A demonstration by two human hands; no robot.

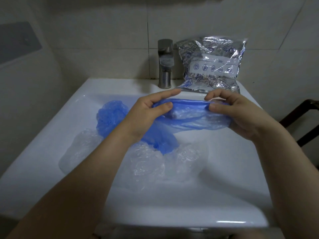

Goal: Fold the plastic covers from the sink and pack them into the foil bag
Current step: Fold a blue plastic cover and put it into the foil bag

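Blue crinkled plastic cover (189,116), stretched above the white ceramic sink (51,135): your left hand (148,112) and right hand (236,111) pinch its rim taut, presumably for folding.

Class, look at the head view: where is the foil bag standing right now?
The foil bag stands upright on the back ledge of the sink, right of centre, just right of the tap, leaning against the tiled wall.

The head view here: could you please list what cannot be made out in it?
- Foil bag, head view: its label text is too small; whether its mouth is open cannot be told.
- Clear covers in the sink: overlapping film and the left forearm hide their count.
- Dark frame: cut off by the right edge.
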